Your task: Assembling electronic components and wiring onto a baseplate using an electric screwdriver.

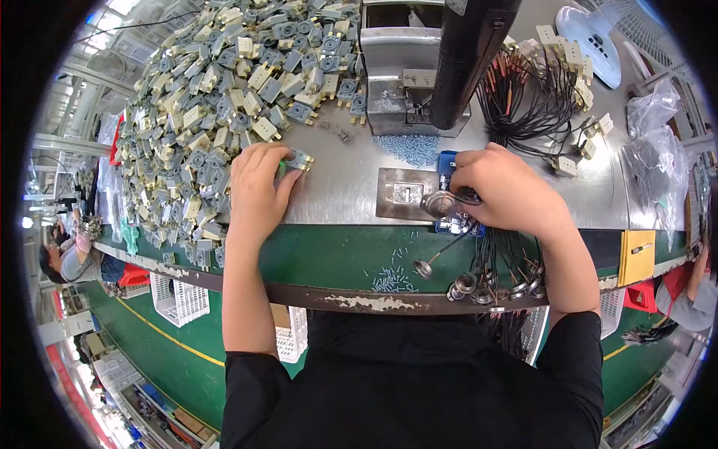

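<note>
At the edge of the big pile, my left hand (258, 179), with a green covering on a fingertip, has its fingers closed on a small grey plastic housing (301, 160) with brass tabs. My right hand (501, 183) is curled over a blue holder (447, 161). A black wire with a round metal cap (438, 203) at its end comes out from its fingers. This cap hangs by the right edge of a metal fixture plate (393, 208) with a small slot in the middle. The right fingertips are partly hidden.
A heap of grey and cream housings (202, 112) fills the left. A machine (400, 82) stands behind the plate, with small screws (411, 148) at its foot. Bundled black wires (523, 105) with cream blocks lie right. More screws (393, 280) and capped wires (465, 283) lie along the front edge.
</note>
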### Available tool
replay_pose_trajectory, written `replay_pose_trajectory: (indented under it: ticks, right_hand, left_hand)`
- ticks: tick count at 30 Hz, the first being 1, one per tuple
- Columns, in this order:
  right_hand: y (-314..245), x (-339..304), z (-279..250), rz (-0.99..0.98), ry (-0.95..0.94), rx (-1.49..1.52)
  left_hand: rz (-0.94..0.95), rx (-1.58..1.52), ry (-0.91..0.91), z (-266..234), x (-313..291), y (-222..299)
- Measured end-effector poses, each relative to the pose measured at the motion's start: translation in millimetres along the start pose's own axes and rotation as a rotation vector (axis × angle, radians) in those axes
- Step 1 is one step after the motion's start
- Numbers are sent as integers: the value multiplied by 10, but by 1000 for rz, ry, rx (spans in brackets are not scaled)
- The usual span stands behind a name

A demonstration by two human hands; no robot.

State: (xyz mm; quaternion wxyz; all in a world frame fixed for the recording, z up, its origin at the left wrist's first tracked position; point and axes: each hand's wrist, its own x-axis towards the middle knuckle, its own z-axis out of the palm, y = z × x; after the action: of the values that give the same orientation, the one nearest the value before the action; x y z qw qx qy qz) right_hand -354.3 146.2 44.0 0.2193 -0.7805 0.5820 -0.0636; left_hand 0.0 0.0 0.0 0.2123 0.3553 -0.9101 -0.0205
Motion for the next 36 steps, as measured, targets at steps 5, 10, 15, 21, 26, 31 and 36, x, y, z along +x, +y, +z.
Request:
replay_pose_trajectory:
  ticks: [5,10,15,21,26,31,36]
  right_hand:
    - [83,6,72,-96,-39,76]
    - [37,61,57,-144,2,75]
    - [40,86,72,-134,-62,81]
    - [13,93,50,-129,-72,106]
    - [75,102,92,-151,-69,143]
    - [41,117,22,-157,-108,126]
    - [63,93,46,-172,-106,128]
  left_hand:
    - [5,-107,-57,-20,60,140]
    - [-98,-342,-106,-22,14,113]
    - [-151,-688,-49,-74,37,326]
    - [13,-668,37,-178,183,390]
    - [79,-714,48,-87,313,501]
    - [131,-806,-112,128,493,775]
    - [170,-854,-189,395,460,854]
